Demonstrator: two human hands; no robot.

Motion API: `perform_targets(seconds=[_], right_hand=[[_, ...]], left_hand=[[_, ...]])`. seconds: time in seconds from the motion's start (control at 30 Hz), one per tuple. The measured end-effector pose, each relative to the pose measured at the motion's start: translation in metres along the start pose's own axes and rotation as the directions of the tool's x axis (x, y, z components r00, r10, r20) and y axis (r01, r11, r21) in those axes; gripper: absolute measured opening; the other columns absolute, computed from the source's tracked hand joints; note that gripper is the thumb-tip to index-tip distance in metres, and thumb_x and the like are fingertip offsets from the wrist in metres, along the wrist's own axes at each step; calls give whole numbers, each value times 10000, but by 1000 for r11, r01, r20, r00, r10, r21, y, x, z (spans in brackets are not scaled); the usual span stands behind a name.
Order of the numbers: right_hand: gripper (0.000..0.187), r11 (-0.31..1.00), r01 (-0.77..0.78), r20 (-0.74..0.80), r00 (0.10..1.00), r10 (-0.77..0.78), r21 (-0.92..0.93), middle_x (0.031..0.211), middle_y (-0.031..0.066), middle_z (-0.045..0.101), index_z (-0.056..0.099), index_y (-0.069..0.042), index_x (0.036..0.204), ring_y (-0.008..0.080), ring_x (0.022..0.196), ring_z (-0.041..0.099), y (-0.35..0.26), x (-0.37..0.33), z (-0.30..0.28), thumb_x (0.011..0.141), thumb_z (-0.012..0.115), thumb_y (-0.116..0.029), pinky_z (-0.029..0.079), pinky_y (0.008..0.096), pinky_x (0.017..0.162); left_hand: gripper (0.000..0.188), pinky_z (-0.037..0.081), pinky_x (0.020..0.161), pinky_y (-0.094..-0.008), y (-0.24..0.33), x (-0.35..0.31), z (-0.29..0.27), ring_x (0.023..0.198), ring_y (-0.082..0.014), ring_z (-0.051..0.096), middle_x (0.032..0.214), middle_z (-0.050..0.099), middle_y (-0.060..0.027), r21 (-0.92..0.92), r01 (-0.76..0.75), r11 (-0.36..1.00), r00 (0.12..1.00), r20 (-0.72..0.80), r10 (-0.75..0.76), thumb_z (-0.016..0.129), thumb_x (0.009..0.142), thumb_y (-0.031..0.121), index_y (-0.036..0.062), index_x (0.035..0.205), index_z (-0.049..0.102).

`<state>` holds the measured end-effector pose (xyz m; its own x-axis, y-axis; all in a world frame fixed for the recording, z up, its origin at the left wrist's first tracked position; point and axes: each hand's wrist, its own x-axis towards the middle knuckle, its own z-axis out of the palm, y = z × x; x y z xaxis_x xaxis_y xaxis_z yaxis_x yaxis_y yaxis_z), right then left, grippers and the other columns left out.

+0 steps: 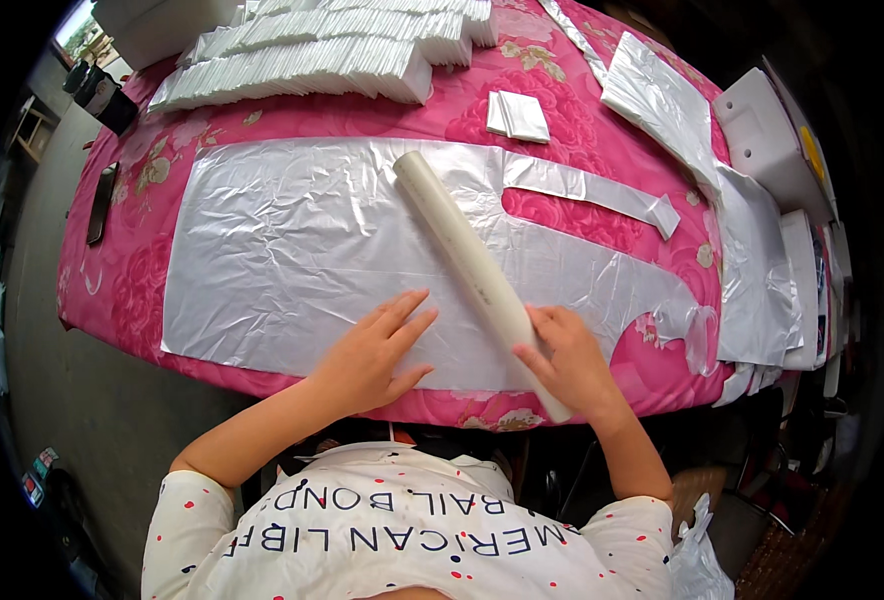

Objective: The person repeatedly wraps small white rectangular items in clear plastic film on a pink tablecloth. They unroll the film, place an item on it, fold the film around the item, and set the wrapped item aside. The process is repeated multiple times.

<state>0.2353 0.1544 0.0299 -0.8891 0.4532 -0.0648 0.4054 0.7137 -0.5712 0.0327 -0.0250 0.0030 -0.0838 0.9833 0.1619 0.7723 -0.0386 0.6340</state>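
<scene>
A silvery-white plastic bag (292,230) with two long handles lies spread flat on the table, its handles pointing right. Across it, slanting from far middle to near right, rests a pale, smooth tube (452,235). My right hand (565,358) grips the tube near its lower end, thumb on one side and fingers on the other. With its fingers spread, my left hand (374,352) is over the bag's near edge, holding nothing. Whether the left palm touches the plastic cannot be told.
Long rows of folded white packets (302,65) stand at the back. A small folded stack (518,116) lies nearer. More plastic bags (757,265) drape over the right side beside white boxes (772,140). A phone (103,204) and a dark bottle (105,100) are at left on the pink flowered cloth (142,285).
</scene>
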Motion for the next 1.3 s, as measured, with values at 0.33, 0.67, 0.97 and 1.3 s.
perform_targets(seconds=[0.33, 0.67, 0.97, 1.3], right_hand=[[548, 919, -169, -289, 955, 64, -356, 1418, 194, 306, 365, 4, 1339, 323, 1316, 285, 109, -37, -6, 895, 482, -296, 221, 418, 1076], [456, 240, -829, -747, 559, 361, -505, 1358, 182, 401, 406, 26, 1297, 337, 1298, 315, 162, -86, -76, 885, 448, -163, 226, 436, 1071], [521, 933, -172, -359, 932, 50, -315, 1406, 192, 328, 369, 24, 1328, 339, 1315, 285, 97, -6, 9, 877, 471, -216, 214, 420, 1081], [282, 838, -490, -693, 690, 206, -240, 1208, 159, 554, 593, 10, 1102, 289, 1160, 494, 200, -47, -44, 872, 496, -120, 382, 351, 979]], left_hand=[[727, 218, 1064, -484, 25, 59, 45, 1327, -468, 151, 1447, 113, -291, 160, -72, 984, 997, 46, 66, 601, 752, 409, 75, 1354, 369], [711, 230, 1057, -496, 30, 63, 44, 1316, -473, 171, 1452, 129, -273, 201, -75, 977, 996, 65, 63, 593, 739, 416, 88, 1338, 397], [710, 247, 1048, -499, 33, 67, 45, 1308, -481, 182, 1450, 138, -270, 210, -83, 974, 996, 57, 73, 612, 722, 403, 91, 1327, 411], [703, 245, 1040, -515, 32, 64, 46, 1300, -485, 193, 1450, 143, -268, 196, -83, 977, 996, 31, 78, 613, 720, 400, 95, 1323, 420]])
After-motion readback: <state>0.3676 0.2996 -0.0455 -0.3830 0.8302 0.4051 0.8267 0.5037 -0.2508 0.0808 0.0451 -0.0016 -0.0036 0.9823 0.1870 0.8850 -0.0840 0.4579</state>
